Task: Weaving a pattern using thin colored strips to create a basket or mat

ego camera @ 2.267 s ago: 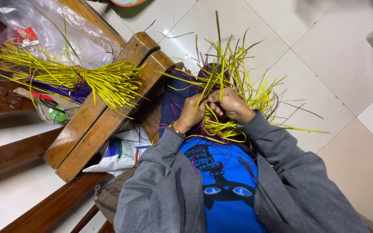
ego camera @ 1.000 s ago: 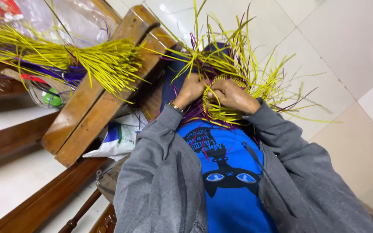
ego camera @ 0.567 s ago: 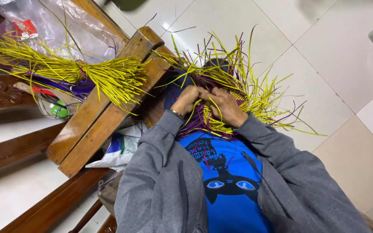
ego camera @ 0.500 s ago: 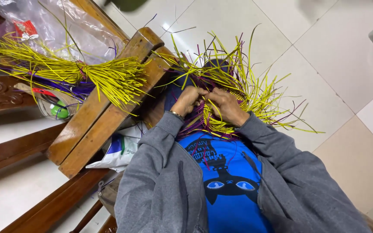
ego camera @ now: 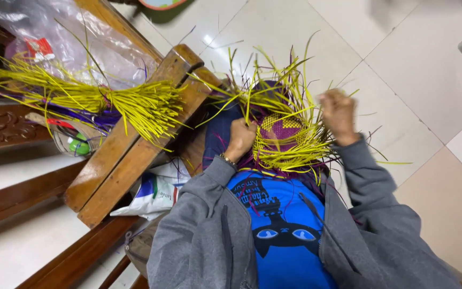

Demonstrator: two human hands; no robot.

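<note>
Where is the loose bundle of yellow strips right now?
In the head view, the bundle of yellow strips lies at upper left, across the wooden armrest, in front of a clear plastic bag and left of the left hand.

I wear a grey zip-up hoodie, open down the front, its sleeves reaching both wrists. Under it shows my bright blue T-shirt printed with a black cat's face and pale eyes. A thin metal bracelet [ego camera: 226,159] circles my left wrist, at about ten o'clock from the cat.
</note>
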